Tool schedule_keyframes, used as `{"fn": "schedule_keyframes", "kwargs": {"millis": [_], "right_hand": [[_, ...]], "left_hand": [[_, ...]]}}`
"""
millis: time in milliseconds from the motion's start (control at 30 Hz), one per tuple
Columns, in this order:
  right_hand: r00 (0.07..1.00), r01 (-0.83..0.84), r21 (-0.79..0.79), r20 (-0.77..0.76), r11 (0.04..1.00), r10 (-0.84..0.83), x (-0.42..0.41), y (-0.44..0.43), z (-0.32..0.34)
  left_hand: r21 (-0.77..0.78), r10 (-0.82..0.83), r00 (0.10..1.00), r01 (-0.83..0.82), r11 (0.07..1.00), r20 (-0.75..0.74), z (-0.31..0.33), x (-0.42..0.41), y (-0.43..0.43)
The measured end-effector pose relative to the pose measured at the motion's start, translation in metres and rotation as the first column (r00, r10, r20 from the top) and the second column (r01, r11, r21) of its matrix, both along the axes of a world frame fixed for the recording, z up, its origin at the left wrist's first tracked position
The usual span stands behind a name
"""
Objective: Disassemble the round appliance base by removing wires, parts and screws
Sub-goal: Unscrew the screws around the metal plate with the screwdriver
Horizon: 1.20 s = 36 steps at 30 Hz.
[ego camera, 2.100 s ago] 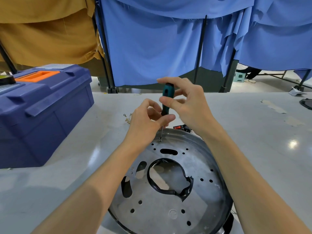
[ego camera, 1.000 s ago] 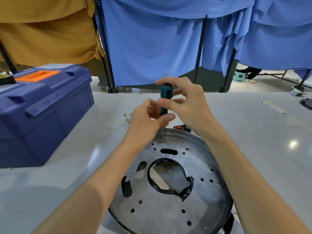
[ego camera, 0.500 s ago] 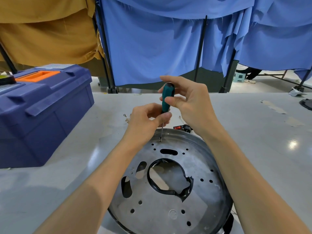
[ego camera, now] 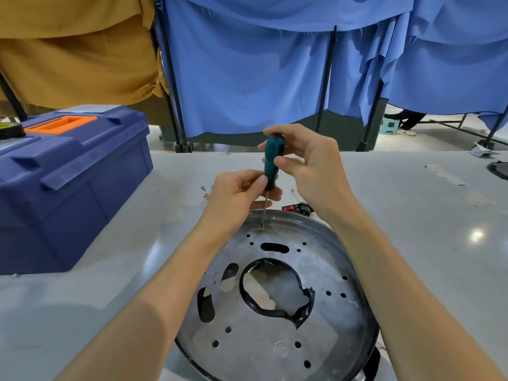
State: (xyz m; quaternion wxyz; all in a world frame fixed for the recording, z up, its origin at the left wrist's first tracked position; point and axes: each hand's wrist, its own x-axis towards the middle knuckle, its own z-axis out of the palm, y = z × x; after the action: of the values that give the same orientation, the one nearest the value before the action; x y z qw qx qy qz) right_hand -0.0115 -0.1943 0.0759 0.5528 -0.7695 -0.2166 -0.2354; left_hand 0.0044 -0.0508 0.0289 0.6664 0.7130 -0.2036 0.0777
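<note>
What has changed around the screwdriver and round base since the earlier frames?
The right hand has shifted its fingers round the screwdriver handle, seemingly twisting it; nothing was picked up or released. The left hand still pinches the handle's lower end, the tip stays on the same screw near the far rim of the round base; base and toolbox have not moved.

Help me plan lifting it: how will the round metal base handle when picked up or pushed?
The round metal base looks like thin pressed sheet full of holes, so probably stiff yet light for its size. On the glossy table it would likely slide when pushed. Cut-out edges may bite fingers.
</note>
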Motion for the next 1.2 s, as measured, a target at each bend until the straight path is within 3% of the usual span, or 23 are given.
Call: {"fn": "schedule_keyframes", "kwargs": {"millis": [200, 400, 667, 833, 1067, 1200], "right_hand": [[1.0, -0.021, -0.033, 0.01, 0.999, 0.021, -0.0021, 0.0027, 0.0001], [0.998, -0.059, 0.023, 0.002, 0.998, 0.059, -0.0031, 0.0025, 0.0018], [0.999, -0.033, -0.026, 0.024, 0.999, 0.033, -0.0027, 0.0034, 0.0005], [0.996, -0.086, 0.046, 0.017, 0.995, 0.085, -0.0016, 0.0012, 0.0008], [1.0, -0.022, -0.036, 0.02, 0.999, 0.023, -0.0022, 0.0042, -0.001], [0.999, -0.052, 0.046, 0.003, 0.998, 0.052, -0.0013, 0.0018, 0.0015]], "left_hand": [[-0.048, 0.097, 0.995, -0.095, 0.994, 0.038, -0.0005, 0.0017, 0.0009], [0.023, -0.033, 0.999, 0.033, 0.999, -0.017, -0.0006, -0.0006, -0.0018], [0.043, 0.099, 0.993, -0.102, 0.994, 0.063, -0.0007, 0.0005, -0.0021], [0.044, -0.012, 1.0, 0.012, 0.999, 0.007, 0.0005, -0.0009, -0.0022], [0.038, 0.084, 0.994, -0.086, 0.996, 0.067, -0.0008, 0.001, -0.001], [0.032, 0.027, 0.999, -0.029, 0.999, 0.04, 0.0001, 0.0013, -0.0022]]}}
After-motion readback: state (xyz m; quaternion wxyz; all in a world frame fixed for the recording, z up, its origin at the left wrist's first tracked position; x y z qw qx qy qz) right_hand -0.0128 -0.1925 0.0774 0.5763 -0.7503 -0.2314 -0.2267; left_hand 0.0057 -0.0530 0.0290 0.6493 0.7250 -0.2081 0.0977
